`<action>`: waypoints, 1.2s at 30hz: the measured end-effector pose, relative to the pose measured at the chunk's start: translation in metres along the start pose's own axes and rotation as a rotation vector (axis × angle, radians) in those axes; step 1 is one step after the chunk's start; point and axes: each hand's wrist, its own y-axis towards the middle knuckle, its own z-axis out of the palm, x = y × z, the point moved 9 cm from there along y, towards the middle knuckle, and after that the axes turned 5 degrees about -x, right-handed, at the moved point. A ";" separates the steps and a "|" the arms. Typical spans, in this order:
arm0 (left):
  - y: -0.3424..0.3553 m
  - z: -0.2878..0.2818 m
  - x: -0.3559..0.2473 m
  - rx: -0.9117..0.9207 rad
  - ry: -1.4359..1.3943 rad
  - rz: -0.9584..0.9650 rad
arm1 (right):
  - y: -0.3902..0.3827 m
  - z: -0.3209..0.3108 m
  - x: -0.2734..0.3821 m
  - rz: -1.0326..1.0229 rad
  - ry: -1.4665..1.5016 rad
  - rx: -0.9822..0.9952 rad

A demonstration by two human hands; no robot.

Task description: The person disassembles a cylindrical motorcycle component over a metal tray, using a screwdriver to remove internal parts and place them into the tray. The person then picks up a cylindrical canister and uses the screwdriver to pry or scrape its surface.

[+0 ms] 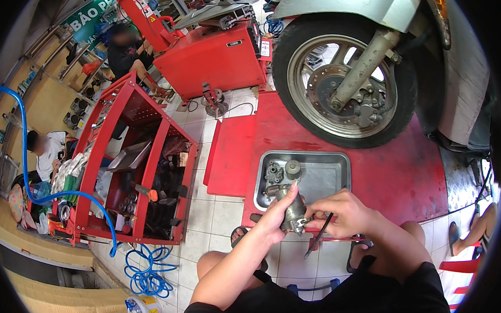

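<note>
My left hand (275, 216) is wrapped round a cylindrical metal motor part (294, 210), grey and worn, held tilted over the near edge of a steel tray (347, 177). Close by on the right, my right hand (343, 213) is closed, with its fingertips at the lower end of the cylinder. A thin dark stick-like tool (319, 237) sticks out downward from those fingers; its exact kind cannot be made out. Inside the tray lie a cast metal housing (273, 173) and a short round metal cap (293, 168).
A scooter's front wheel (345, 85) stands on the red lift platform (413, 177) beyond the tray. To the left is a red tool cart (133, 156), with a blue air hose (146, 273) coiled nearby. Two people (128, 52) are at the back left; another person's leg (480, 227) shows at right.
</note>
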 end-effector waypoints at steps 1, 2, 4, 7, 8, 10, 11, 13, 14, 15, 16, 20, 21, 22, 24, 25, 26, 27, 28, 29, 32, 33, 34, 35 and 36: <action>-0.003 0.002 -0.001 0.009 0.002 -0.005 | 0.000 0.000 0.000 -0.005 -0.011 -0.002; -0.001 0.000 -0.001 0.018 0.011 -0.005 | -0.001 0.001 -0.001 -0.011 -0.021 -0.003; -0.003 0.002 -0.002 -0.017 0.009 0.007 | -0.001 0.000 -0.001 -0.008 -0.035 -0.005; 0.000 0.001 -0.001 -0.003 0.010 0.003 | 0.000 -0.002 0.000 -0.010 -0.041 -0.008; 0.001 0.002 -0.001 0.018 0.014 -0.003 | -0.001 -0.001 -0.001 -0.027 -0.038 -0.012; -0.002 0.002 -0.001 0.016 0.019 -0.022 | -0.003 -0.001 -0.003 -0.035 -0.050 -0.011; -0.003 0.003 -0.001 0.015 0.022 -0.029 | -0.003 0.000 -0.004 -0.026 -0.066 -0.006; -0.001 0.000 -0.001 -0.017 0.003 -0.019 | -0.001 -0.001 -0.002 0.004 -0.072 -0.003; 0.000 -0.003 0.001 -0.011 0.003 -0.025 | 0.001 -0.003 0.000 0.025 -0.061 -0.004; 0.002 -0.006 0.002 -0.006 0.002 -0.031 | 0.002 -0.004 0.001 0.045 -0.051 -0.006; 0.002 -0.007 0.002 -0.022 -0.001 -0.028 | 0.002 -0.003 0.002 0.042 -0.025 0.007; 0.003 0.000 0.001 0.055 -0.036 -0.021 | -0.001 0.000 -0.001 0.015 -0.006 0.009; 0.005 -0.001 0.001 0.034 -0.042 -0.003 | -0.001 -0.002 0.000 0.006 -0.035 0.008; 0.004 -0.002 0.001 0.027 -0.040 -0.004 | 0.000 0.001 -0.002 -0.005 -0.053 0.008; 0.004 0.000 0.001 0.022 -0.030 -0.012 | 0.003 -0.001 0.004 -0.012 -0.090 0.027; 0.003 0.002 0.000 0.022 -0.011 -0.022 | 0.001 -0.001 0.002 -0.017 -0.081 0.020; 0.002 0.004 0.001 0.021 0.007 -0.032 | -0.003 0.000 -0.002 -0.023 -0.072 0.013; 0.003 0.004 0.001 0.029 0.004 -0.022 | -0.005 0.000 -0.004 -0.028 -0.063 0.006; 0.004 0.004 0.001 0.035 0.003 -0.014 | -0.004 0.000 -0.004 -0.006 -0.041 0.012; 0.004 0.004 0.001 0.041 0.002 -0.007 | -0.003 0.001 -0.004 0.011 -0.052 0.017; 0.003 -0.003 0.002 -0.026 -0.005 -0.011 | 0.001 0.002 -0.001 0.047 -0.071 0.032; 0.003 -0.005 0.003 -0.040 -0.010 -0.008 | 0.003 0.003 0.002 0.050 -0.066 0.038; 0.002 -0.002 0.002 -0.017 -0.002 -0.010 | 0.003 0.002 0.003 0.056 -0.067 0.040; -0.001 0.002 0.000 0.006 0.007 -0.012 | 0.002 0.001 0.001 0.049 -0.046 0.020; -0.002 0.005 -0.002 0.030 0.016 -0.014 | 0.001 0.001 -0.003 0.041 -0.024 0.000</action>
